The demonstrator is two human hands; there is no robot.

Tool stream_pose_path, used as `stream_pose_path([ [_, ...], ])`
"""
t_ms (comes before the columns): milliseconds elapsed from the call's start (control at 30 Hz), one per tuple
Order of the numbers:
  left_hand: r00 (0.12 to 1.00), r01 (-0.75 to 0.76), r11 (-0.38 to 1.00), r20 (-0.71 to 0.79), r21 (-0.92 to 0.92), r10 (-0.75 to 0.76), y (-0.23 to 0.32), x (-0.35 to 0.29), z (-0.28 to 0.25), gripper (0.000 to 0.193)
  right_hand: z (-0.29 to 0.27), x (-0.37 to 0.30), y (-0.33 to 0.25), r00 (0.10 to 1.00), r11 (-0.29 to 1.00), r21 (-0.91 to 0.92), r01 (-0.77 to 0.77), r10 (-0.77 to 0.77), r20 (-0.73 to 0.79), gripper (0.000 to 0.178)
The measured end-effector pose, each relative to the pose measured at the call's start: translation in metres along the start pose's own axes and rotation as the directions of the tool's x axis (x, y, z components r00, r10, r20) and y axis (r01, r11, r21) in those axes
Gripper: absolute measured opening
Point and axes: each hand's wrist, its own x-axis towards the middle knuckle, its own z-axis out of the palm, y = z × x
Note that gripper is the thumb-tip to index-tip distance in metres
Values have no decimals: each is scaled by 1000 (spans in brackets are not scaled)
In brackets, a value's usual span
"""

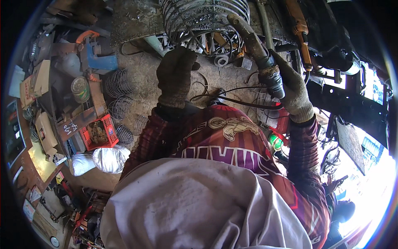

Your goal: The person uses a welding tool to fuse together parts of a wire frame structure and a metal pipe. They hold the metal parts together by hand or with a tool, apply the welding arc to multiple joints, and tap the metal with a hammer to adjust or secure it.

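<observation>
My right hand [296, 89], in a grey work glove, grips what looks like a welding electrode holder [258, 52]. The tool is dark and worn, with a tape-wrapped handle, and its jaw end points up and left toward a wire cage. A dark cable [248, 101] loops away to the left below the handle. My left hand [175, 79], also gloved, is raised in front of my body with its fingers curled in. Whether anything is inside it is hidden. Just beyond both hands, the round wire cage [207, 18] of spiral rings rests on a stained metal workbench [134, 20].
Scrap metal and a metal ring [221, 61] lie under the cage. An orange angle grinder [299, 27] sits at far right. To the left are a blue cut-off machine [97, 58], stacked wire coils [118, 83], a tin can [80, 89] and a red crate [108, 128].
</observation>
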Motion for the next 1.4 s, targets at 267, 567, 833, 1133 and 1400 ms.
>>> stream_pose_path([
  [267, 1000, 10, 1000, -2, -19, -10, 0, 0, 0, 22, -1, 2, -2, 1000, 996, -89, 5, -4, 14, 61],
  [567, 1000, 7, 999, 11, 40, -8, 4, -1, 0, 21, 3, 1, -2, 997, 984, -162, 69, -71, -6, 50],
  [833, 996, -78, 995, 43, 62, 76, 0, -2, -7, 19, -3, 4, -3, 992, 972, -207, 115, -100, 82, 60],
  [1133, 994, -98, 994, 48, 48, 95, -5, 5, -6, 20, -12, 6, 16, 936, 931, -137, 339, -318, 153, 64],
  [1400, 995, -94, 994, 34, 53, 92, -5, 0, -8, 20, -16, 7, 17, 908, 924, -13, 382, -372, 192, 66],
])
